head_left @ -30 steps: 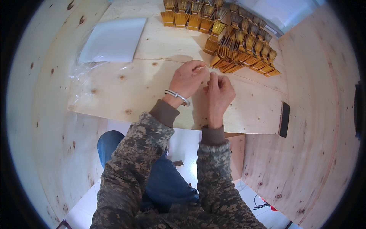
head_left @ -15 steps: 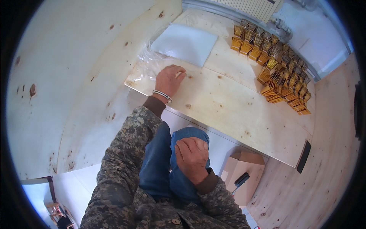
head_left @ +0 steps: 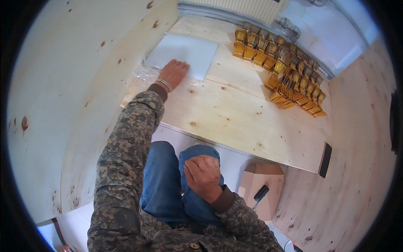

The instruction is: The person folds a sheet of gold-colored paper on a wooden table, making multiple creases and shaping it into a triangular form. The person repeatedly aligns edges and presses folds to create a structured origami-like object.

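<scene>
Fingers bent, my left hand [head_left: 174, 74] lies over the near edge of the white sheet [head_left: 184, 48], beside loose clear plastic [head_left: 145, 74], though I cannot tell whether it grips anything there. Above my jeaned knee [head_left: 199, 150] my right hand [head_left: 203, 174] is curled closed, nothing showing in it, seemingly parked while the other arm is outstretched; farther off, yellow-brown bundles [head_left: 280, 66] sit packed in rows at the far right of the wooden tabletop [head_left: 241, 115], probably so that each props its neighbour.
</scene>
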Motion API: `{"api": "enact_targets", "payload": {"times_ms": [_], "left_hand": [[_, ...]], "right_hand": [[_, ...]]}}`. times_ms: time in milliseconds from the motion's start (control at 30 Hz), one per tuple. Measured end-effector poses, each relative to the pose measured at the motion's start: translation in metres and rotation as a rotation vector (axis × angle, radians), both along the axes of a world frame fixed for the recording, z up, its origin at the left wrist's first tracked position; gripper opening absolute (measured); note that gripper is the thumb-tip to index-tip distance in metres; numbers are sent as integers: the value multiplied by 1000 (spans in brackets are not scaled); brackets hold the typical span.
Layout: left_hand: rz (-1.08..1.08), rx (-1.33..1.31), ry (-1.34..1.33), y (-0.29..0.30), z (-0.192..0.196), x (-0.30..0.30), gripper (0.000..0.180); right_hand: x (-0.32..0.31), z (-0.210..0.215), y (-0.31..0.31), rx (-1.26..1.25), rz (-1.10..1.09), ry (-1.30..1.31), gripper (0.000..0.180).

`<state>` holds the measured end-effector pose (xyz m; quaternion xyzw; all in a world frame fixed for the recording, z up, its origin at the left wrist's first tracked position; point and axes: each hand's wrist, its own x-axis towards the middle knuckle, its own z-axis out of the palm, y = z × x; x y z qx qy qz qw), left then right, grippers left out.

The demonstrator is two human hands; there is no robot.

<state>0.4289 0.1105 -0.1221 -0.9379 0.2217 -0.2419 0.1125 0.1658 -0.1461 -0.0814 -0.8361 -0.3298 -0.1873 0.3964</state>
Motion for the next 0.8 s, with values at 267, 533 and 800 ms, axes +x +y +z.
{"api": "enact_targets", "payload": {"times_ms": [267,533,800], "left_hand": [[-111,-70,44,17,4,3,16],[56,-498,130,19,8,6,12],[159,-755,166,15,13,4,14]], "right_hand": [[1,-1,2,-25,1,-12,16],[1,0,3,-38,22,-3,19],[1,0,4,-16,10,5,18]]}}
